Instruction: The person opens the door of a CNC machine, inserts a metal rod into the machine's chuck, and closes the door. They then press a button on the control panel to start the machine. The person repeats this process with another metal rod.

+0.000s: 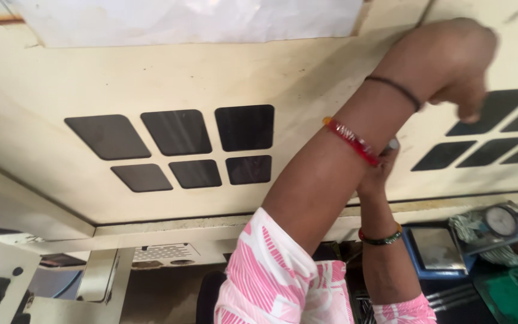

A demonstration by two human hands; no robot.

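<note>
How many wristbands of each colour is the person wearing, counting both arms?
Red bangle: 1
Black thread band: 1
Green bangle: 1
Total: 3

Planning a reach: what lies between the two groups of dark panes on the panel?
Head view: the left forearm crosses the bare cream panel there.
</note>
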